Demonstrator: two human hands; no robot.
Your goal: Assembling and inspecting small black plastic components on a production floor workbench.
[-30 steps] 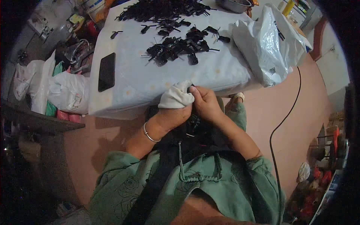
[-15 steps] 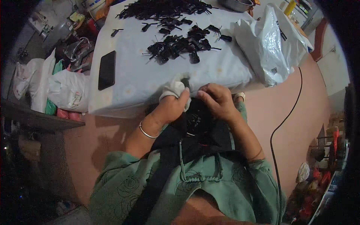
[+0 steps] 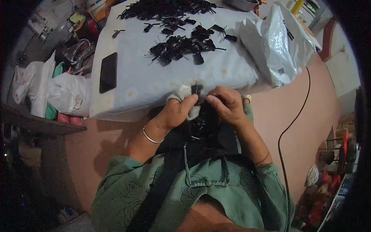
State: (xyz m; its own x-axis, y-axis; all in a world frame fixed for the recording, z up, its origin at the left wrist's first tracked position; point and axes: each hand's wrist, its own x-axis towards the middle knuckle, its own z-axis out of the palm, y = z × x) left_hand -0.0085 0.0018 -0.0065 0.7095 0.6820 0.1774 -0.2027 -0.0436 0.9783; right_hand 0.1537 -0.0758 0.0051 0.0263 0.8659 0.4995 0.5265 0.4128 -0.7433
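Note:
My left hand (image 3: pixel 174 114) is closed around a bunched white cloth (image 3: pixel 182 93) and a small black plastic part (image 3: pixel 196 90), its thumb pressed on the part. Close beside the part, my right hand (image 3: pixel 228 106) has its thumb and forefinger pinched together; what lies between them is too small to make out. Below both hands, more black parts (image 3: pixel 199 123) sit in my lap, partly hidden. On the table ahead lies a loose heap of similar black parts with thin stems (image 3: pixel 181 48), and a larger dark pile (image 3: pixel 166 9) is behind it.
A dark phone (image 3: pixel 108 72) lies on the left of the cloth-covered table (image 3: pixel 135 77). At the table's right stands a white plastic bag (image 3: pixel 268 50), with a metal bowl (image 3: pixel 243 4) behind. A black cable (image 3: pixel 295 120) crosses the floor. Bagged goods (image 3: pixel 69 92) fill a left shelf.
The black part in my left hand now shows more fully above the thumb. My right hand has shifted slightly to the right and stays pinched.

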